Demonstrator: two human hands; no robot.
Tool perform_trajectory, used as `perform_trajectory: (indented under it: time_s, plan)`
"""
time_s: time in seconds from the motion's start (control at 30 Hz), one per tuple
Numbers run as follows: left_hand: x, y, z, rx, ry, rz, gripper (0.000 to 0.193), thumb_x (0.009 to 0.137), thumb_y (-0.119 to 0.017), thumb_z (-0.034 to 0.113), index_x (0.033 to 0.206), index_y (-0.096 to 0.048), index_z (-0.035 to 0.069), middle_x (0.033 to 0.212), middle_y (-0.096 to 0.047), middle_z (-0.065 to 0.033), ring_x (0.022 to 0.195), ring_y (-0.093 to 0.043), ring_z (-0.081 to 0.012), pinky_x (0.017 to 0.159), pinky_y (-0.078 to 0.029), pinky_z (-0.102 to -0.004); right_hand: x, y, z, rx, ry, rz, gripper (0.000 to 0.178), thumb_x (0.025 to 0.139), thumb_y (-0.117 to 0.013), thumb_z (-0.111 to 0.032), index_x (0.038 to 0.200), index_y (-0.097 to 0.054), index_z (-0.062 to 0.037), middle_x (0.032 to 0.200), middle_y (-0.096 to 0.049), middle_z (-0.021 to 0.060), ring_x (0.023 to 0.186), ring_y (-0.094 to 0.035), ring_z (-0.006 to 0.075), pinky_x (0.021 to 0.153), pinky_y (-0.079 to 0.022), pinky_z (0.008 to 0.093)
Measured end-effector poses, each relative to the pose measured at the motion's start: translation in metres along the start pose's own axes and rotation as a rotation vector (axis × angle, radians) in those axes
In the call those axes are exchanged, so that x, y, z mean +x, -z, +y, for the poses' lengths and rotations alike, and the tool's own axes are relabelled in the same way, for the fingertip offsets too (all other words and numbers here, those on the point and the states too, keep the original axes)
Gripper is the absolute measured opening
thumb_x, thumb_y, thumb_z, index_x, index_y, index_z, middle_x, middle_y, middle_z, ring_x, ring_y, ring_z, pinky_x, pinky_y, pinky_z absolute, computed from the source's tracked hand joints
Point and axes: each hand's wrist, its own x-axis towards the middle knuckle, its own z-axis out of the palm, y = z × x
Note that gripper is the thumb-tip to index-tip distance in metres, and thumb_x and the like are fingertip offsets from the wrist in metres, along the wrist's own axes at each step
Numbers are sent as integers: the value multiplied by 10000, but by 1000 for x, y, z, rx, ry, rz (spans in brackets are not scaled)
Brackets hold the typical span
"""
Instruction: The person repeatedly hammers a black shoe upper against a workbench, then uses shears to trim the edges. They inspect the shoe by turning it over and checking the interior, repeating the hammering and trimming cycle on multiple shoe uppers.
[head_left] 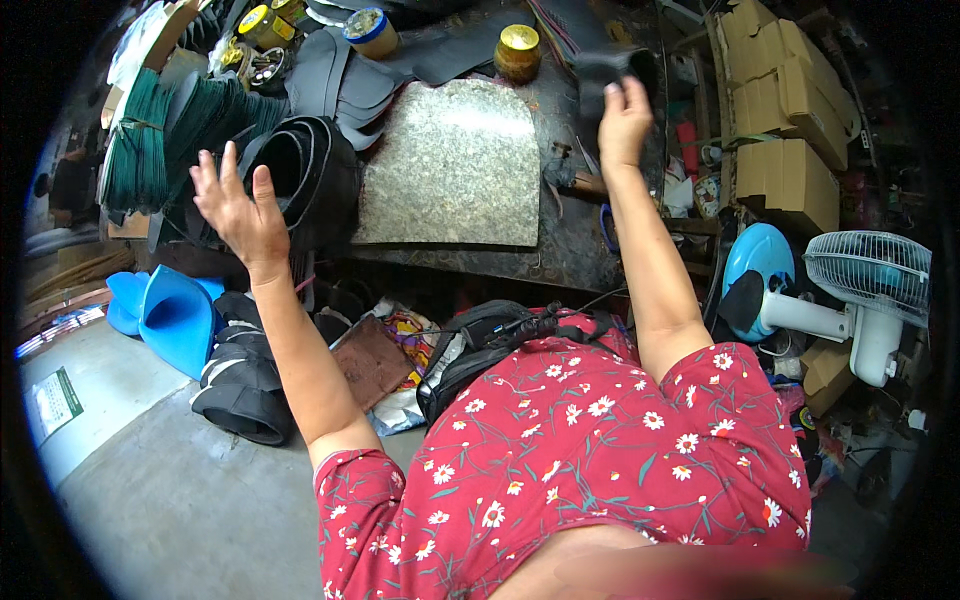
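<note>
My left hand is raised with its fingers spread, holding nothing. It is beside a coil of black sheet material standing on the dark worktable. At the far right of the table my right hand has its fingertips on a curled black sheet piece, slightly blurred, and appears to grip it. Between my hands lies a speckled grey stone slab. Flat black sole-shaped pieces are piled behind the coil. A jar with a yellow lid stands beyond the slab.
Green-edged bundles stand at the left, above blue foam sheets. A blue-rimmed tub and a yellow-lidded container are at the back. Cardboard boxes and a fan are on the right. A black bag lies close to me.
</note>
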Motion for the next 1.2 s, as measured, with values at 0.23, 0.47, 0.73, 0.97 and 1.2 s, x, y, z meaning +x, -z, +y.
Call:
perform_trajectory:
  time_s: [0.23,0.47,0.73,0.97,1.2]
  plan:
    - [31,12,121,-563,-346,-62,689,765,-816,305,1362,-552,86,1409,-501,-174,1332,-434,-351,1111,-328,-440,18,65,-117,616,168,-725,236,870,-626,-57,1082,-648,45,964,-702,52,877,-651,164,815,-498,283]
    - [11,1,134,-1196,31,-1474,802,698,-897,279,1318,-530,-73,1127,-675,-100,1068,-612,-177,947,-477,-335,-17,61,-129,234,452,-1386,276,763,-650,-153,1009,-699,-36,856,-694,101,788,-667,193,734,-514,308]
    - [-22,-19,118,-172,-568,-323,362,715,-691,79,1048,-694,221,790,-534,-35,770,-609,-218,665,-515,-350,-51,38,-87,-158,959,-687,322,785,-733,-169,1104,-736,-216,885,-686,7,852,-638,217,742,-529,329]
    - [-105,-54,135,-62,-447,-911,272,783,-641,78,1054,-669,91,1043,-602,-97,1003,-596,-305,825,-540,-414,-36,22,-100,-400,846,-1090,234,884,-663,-220,1063,-727,-83,942,-724,145,847,-704,306,753,-546,396]
    - [-118,-76,142,-197,-311,-683,303,847,-705,253,1044,-619,39,1023,-609,-133,1028,-586,-326,861,-514,-415,-58,2,-103,-678,1103,-1427,171,853,-668,-208,927,-714,-61,823,-693,164,814,-684,356,739,-548,439]
